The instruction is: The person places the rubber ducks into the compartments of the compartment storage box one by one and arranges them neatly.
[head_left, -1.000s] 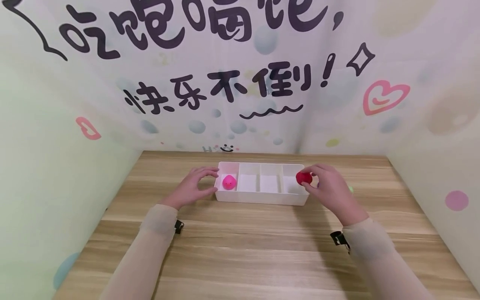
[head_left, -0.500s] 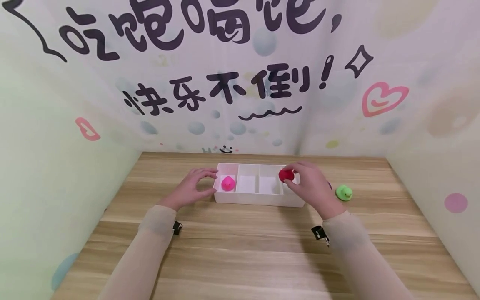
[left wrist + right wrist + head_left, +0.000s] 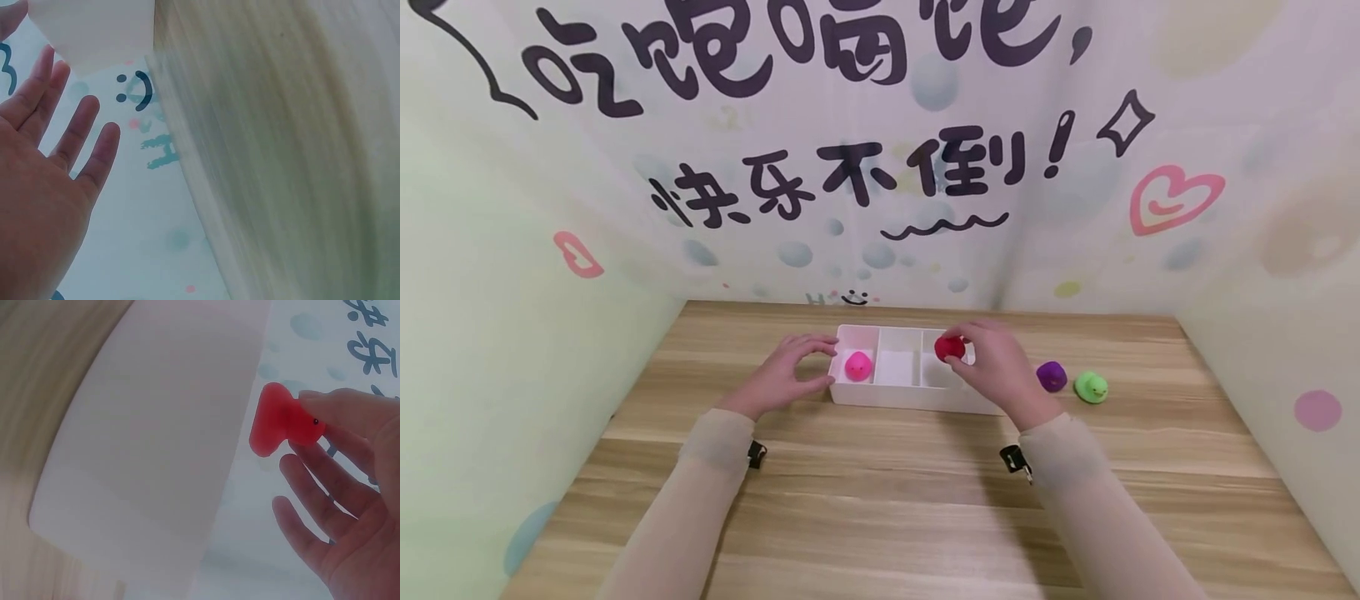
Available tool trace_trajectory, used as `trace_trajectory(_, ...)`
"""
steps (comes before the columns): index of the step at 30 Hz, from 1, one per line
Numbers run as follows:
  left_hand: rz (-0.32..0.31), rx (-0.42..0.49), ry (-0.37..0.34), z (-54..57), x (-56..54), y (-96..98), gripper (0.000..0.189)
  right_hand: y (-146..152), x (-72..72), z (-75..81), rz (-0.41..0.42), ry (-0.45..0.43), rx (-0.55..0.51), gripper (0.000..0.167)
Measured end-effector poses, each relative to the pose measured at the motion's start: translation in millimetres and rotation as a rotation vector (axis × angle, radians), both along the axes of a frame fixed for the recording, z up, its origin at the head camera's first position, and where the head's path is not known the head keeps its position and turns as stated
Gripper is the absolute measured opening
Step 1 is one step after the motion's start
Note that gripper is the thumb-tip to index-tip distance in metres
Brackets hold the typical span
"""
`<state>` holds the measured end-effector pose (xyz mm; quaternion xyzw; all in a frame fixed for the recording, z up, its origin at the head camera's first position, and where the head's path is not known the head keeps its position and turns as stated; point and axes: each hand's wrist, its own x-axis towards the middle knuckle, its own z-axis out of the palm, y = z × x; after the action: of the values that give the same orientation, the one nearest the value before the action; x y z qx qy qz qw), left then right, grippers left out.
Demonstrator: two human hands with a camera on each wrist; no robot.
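A white box with a row of compartments [image 3: 910, 397] stands near the back of the table. Inside its leftmost compartment sits a pink rubber duck [image 3: 858, 366]. At the left end, my left hand [image 3: 781, 379] touches the box with fingertips and thumb; its fingers look extended in the left wrist view. My right hand [image 3: 1000, 367] pinches a red rubber duck [image 3: 950, 348] between thumb and fingers. In the head view the red duck appears over the third compartment from the left. The right wrist view shows it held by the head, its base [image 3: 269, 422] pointing away from the palm.
Right of the box, a purple rubber toy [image 3: 1052, 376] and a green rubber duck [image 3: 1091, 387] lie on the wooden table [image 3: 850, 500]. A printed cloth wall [image 3: 760, 275] rises behind the table, and side walls stand left and right.
My right hand has carried the red duck leftward from the box's right end. The green duck and purple toy have come into fuller view. The left hand has stayed at the box.
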<state>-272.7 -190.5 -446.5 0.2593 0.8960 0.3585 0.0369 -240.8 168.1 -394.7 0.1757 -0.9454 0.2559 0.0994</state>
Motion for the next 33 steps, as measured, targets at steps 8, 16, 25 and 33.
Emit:
trace_trajectory(8,0.005,0.013,0.005,-0.6,0.6,-0.7,0.038,-15,-4.0,1.1,0.027,-0.006,-0.007,0.026)
trace_trajectory(16,-0.006,0.016,0.001,2.1,2.0,-0.6,0.04,-26,-7.6,-2.2,0.033,-0.016,0.0,0.027)
trace_trajectory(25,-0.014,0.007,0.036,3.2,1.0,-0.7,0.04,-37,-12.5,-4.1,0.054,-0.017,-0.006,0.027)
trace_trajectory(33,-0.01,0.036,0.038,0.9,1.9,0.6,0.039,-49,-14.1,-3.9,0.06,-0.027,0.017,0.03)
